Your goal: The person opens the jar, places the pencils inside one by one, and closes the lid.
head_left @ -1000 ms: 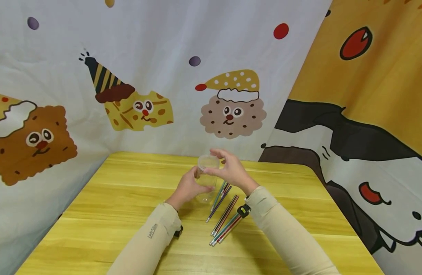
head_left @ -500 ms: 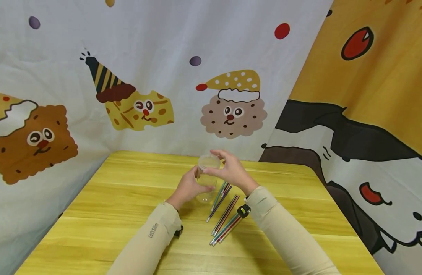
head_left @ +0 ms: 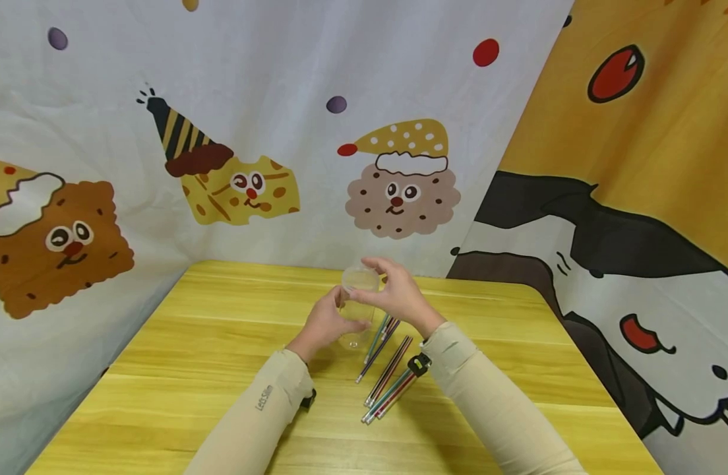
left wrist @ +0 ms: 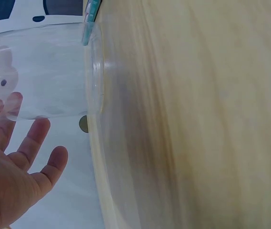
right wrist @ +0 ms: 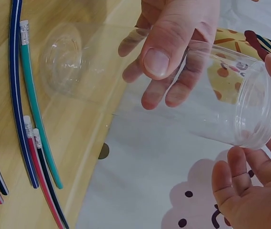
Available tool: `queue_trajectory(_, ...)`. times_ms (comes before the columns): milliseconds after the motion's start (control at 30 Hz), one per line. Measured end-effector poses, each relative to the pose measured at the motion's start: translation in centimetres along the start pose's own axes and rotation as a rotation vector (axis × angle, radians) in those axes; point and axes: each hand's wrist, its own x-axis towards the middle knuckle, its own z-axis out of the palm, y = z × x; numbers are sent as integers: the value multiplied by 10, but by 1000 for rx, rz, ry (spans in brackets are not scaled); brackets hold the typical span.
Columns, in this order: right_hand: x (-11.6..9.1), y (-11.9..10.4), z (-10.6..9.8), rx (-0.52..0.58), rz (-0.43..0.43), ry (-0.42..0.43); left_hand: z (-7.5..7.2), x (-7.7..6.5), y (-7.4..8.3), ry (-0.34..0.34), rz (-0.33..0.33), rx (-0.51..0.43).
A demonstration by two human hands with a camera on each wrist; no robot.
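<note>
A clear plastic jar point(head_left: 359, 310) stands upright between the two hands, its round base down by the table. My left hand point(head_left: 327, 323) grips the jar's body, thumb on the near side and fingers behind, as the right wrist view also shows through the clear wall. Up at the ringed top end point(right wrist: 261, 107), my right hand point(head_left: 402, 295) holds the rim between thumb and fingers. I cannot tell whether a clear lid sits on that end. Nothing shows inside the jar. Striped pencils point(head_left: 378, 349) with white-tipped eraser ends lie just right of its base.
More pencils point(head_left: 389, 371) lie in loose bundles nearer the front, some of them point(head_left: 394, 397) running beneath the right wrist's black strap. The yellow wooden table point(head_left: 221, 369) ends at a cartoon-printed cloth point(head_left: 269, 79) behind and to the right.
</note>
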Motion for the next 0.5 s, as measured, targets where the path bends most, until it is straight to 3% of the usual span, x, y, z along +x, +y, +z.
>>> queue_trajectory(500, -3, 2, 0, 22, 35, -12, 0, -2, 1, -2, -1, -26)
